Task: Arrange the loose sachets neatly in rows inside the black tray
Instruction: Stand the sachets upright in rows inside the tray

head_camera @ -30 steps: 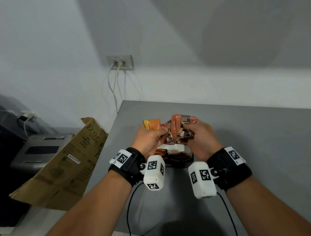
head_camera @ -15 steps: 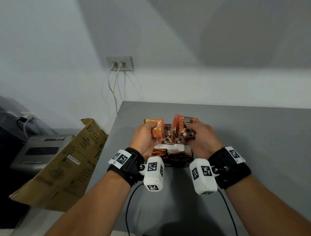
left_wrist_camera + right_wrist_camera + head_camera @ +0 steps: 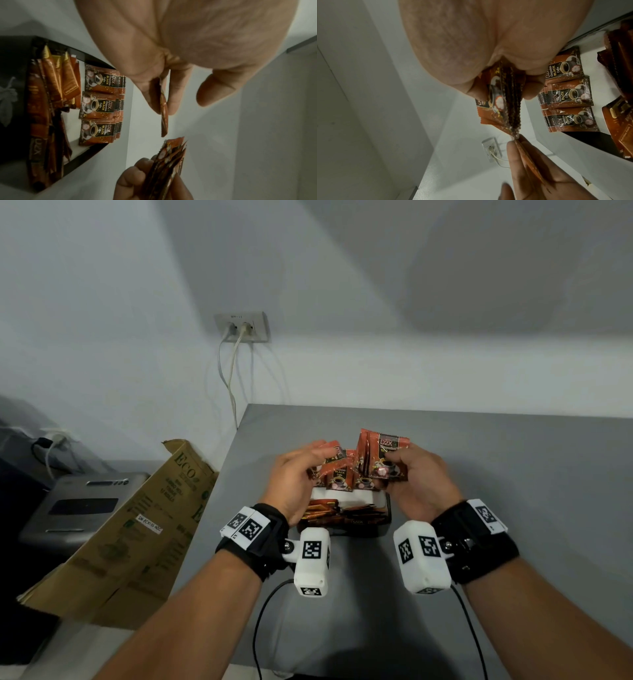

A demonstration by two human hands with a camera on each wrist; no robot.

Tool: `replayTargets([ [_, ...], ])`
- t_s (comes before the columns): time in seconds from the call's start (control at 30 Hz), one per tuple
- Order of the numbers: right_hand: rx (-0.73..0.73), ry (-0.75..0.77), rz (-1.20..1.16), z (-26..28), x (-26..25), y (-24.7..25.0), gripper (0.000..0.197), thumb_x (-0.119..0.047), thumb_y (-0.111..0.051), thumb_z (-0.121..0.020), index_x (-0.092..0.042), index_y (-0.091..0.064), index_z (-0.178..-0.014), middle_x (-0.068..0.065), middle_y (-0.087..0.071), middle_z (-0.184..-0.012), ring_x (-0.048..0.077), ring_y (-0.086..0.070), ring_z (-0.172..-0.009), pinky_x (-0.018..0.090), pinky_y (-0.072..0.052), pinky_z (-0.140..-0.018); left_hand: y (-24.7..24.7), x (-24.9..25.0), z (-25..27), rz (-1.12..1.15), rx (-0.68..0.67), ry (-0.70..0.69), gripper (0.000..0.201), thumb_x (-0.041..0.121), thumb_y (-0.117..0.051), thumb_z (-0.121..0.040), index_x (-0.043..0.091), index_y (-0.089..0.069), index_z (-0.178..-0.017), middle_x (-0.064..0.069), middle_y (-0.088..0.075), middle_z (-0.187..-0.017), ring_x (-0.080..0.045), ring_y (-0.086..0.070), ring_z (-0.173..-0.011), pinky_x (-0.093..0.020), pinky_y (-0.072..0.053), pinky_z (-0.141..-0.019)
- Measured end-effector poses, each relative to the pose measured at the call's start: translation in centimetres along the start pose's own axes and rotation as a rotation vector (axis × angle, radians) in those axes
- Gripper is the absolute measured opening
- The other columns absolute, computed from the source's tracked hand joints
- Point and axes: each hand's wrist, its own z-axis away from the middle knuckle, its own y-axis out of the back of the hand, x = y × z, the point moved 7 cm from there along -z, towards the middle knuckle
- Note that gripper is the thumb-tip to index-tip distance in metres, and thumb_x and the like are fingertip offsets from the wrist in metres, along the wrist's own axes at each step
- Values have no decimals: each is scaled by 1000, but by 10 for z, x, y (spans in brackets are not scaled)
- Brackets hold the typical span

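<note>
Pinching a single coffee sachet edge-on, the left hand fingers hang just above the black tray and its sachet row, nearer than the right hand gripping a sachet stack.

The sachets look like glossy foil with crimped edges; the black tray shines; the table is matt grey.

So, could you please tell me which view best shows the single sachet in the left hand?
The left wrist view: the single sachet hangs edge-on, pinched in the left hand. The right wrist view shows it partly hidden by fingers; the head view shows it half covered.
</note>
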Motion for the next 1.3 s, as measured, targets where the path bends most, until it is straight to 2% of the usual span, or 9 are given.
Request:
replayTargets([
  [0.1, -4, -3, 0, -1, 1, 2, 16, 2, -48, -93, -4, -62, -94, 13, -71, -83, 24, -65, -71, 31, -50, -50, 6, 2, -3, -133, 95, -68, 32, -19, -66, -77, 7, -68, -96, -19, -69, -114, -29, -70, -102, -45, -57, -90],
  [0.23, -25, 9, 3, -2, 2, 1, 22, 6, -50, -92, 0, -64, -108, 17, -72, -93, 24, -69, -74, 32, -54, -53, 11, -6, -9, -146, 143, -29, 44, -16, -69, -78, 14, -58, -108, -23, -69, -105, -41, -71, -94, -53, -58, -84],
  [0.5, -148, 81, 126, 1, 7, -14, 25, 8, -62, -88, -1, -62, -112, 18, -73, -101, 31, -70, -92, 43, -57, -83, -13, -22, -6, 165, 22, 201, 22, -11, -42, -87, 0, -57, -98, -19, -64, -90, -24, -67, -68, -38, -61, -66],
  [0.63, -105, 287, 562, 6, -6, -19, 22, -6, -74, -84, -15, -70, -104, 4, -76, -99, 21, -73, -93, 43, -58, -91, -26, -24, 2, 266, -118, 291, 35, 20, -51, -90, -2, -65, -113, -18, -66, -99, -26, -64, -82, -38, -54, -77],
  [0.73, -167, 383, 864, 11, -6, -33, 23, -21, -74, -83, -28, -72, -105, -9, -74, -96, 10, -69, -94, 34, -55, -89, -33, -30, 4, 262, -119, 299, 45, 12, -62, -85, -10, -59, -125, -23, -65, -111, -29, -68, -94, -37, -56, -81],
  [0.83, -131, 480, 1169, 13, -12, -39, 60, -41, -75, -79, -30, -56, -135, -7, -51, -128, 9, -44, -125, 25, -37, -104, -36, -35, 6, 298, -84, 348, 55, 12, -63, -83, -8, -54, -133, -26, -65, -117, -32, -69, -99, -39, -58, -82],
  [0.93, -332, 490, 1259, 19, -14, -48, 107, -44, -86, -66, -28, -28, -155, -10, -28, -155, 7, -22, -144, 28, -21, -118, -35, -35, 7, 316, -94, 346, 50, 8, -61, -85, -10, -54, -131, -26, -65, -113, -32, -71, -92, -38, -59, -75],
  [1.1, -409, 594, 1374, 20, -13, -63, 84, -26, -83, -62, -28, -49, -138, -9, -54, -128, 9, -52, -116, 34, -44, -103, -45, -30, 16, 364, -248, 364, 30, 2, -57, -71, 0, -66, -100, -19, -66, -94, -29, -67, -82, -37, -56, -73],
  [1.3, -468, 586, 1315, 21, -10, -70, 82, -27, -83, -60, -35, -49, -134, -16, -56, -126, 4, -54, -114, 31, -47, -101, -36, -29, 7, 298, -179, 335, 47, -3, -57, -62, 0, -58, -110, -24, -60, -95, -30, -67, -78, -35, -57, -66],
])
